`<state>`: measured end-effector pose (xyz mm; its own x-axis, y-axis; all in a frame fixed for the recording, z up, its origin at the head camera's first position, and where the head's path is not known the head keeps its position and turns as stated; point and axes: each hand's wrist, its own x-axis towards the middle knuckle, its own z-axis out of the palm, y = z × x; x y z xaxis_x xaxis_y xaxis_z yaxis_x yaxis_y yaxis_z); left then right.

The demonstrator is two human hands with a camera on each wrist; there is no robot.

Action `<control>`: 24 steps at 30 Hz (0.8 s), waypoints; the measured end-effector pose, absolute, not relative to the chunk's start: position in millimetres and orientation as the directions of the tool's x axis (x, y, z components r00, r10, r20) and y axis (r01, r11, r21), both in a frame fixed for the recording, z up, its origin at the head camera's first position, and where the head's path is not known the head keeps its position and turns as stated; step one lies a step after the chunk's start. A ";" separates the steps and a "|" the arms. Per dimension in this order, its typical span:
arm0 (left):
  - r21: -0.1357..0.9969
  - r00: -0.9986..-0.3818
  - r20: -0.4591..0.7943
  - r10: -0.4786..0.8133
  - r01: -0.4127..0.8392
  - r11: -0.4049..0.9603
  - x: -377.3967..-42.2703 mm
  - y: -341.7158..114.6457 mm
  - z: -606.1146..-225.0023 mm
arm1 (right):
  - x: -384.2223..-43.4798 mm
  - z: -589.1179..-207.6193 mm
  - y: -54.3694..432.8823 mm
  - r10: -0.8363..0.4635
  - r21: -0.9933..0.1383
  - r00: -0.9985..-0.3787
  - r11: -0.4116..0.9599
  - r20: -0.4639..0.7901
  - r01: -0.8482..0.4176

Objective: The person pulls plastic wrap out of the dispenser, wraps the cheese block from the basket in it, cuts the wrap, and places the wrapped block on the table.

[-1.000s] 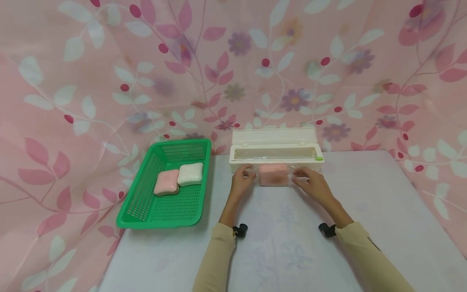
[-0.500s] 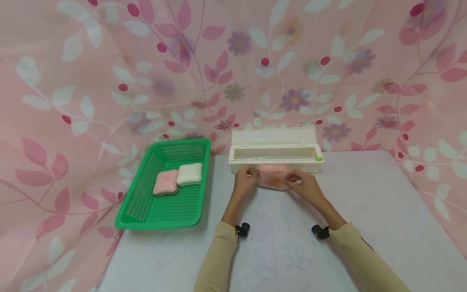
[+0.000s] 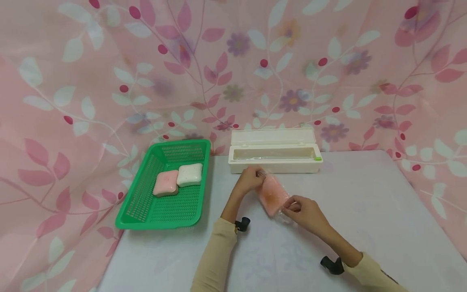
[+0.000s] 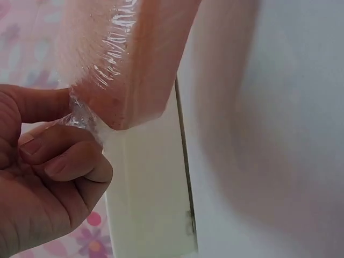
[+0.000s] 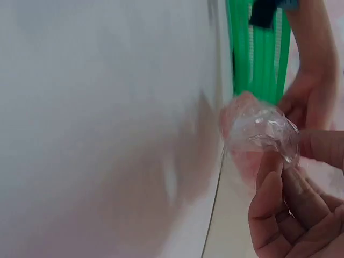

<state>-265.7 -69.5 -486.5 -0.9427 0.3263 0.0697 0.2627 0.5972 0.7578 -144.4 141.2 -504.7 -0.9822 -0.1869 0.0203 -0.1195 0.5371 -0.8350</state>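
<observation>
A pink bar of soap (image 3: 273,195), wrapped in clear cling film, hangs slantwise between both hands above the table. At its upper left end my left hand (image 3: 249,180) pinches the gathered film; in the left wrist view thumb and fingers grip the crinkled tuft of cling film (image 4: 80,115) beside the soap's corner. My right hand (image 3: 306,213) pinches the film at the lower right end. The right wrist view shows that bunched film (image 5: 263,131) between thumb and fingers, partly covering the soap behind it.
Behind the hands stands a long white cling film dispenser (image 3: 255,167) with its lid (image 3: 273,137) raised and a green slider (image 3: 318,158) at its right. On the left, a green basket (image 3: 157,224) holds a pink soap (image 3: 166,182) and a white soap (image 3: 189,174).
The wrapped soap has come up from level in front of the dispenser and turned to a slant. My right hand has moved down and nearer; the left has shifted slightly right.
</observation>
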 end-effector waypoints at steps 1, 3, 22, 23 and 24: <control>0.750 -0.938 0.060 0.342 0.269 0.605 -264.7 -66.5 -486.3 | -138.6 -505.0 139.3 -0.189 -0.849 -0.982 0.520 -0.003 -0.097; 0.725 -0.929 0.042 0.369 0.282 0.629 -262.5 -59.8 -487.4 | -128.0 -506.3 135.3 -0.205 -0.897 -0.977 0.441 -0.058 -0.039; 0.457 -0.859 -0.055 0.509 0.431 0.778 -235.5 -25.1 -499.6 | -95.5 -520.3 130.4 -0.290 -0.947 -0.920 0.257 -0.265 0.193; 0.425 -0.863 -0.042 0.504 0.441 0.791 -231.9 -26.4 -499.3 | -94.4 -520.4 130.9 -0.275 -0.939 -0.933 0.315 -0.231 0.140; 0.399 -0.868 -0.022 0.496 0.447 0.800 -227.1 -28.5 -498.2 | -93.2 -520.1 131.5 -0.254 -0.921 -0.948 0.381 -0.192 0.084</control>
<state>-227.1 -28.5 -498.2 -0.8679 0.4962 -0.0221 0.4474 0.8003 0.3992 -93.2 131.5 -520.1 -0.9481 -0.2537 -0.1915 0.0840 0.3812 -0.9207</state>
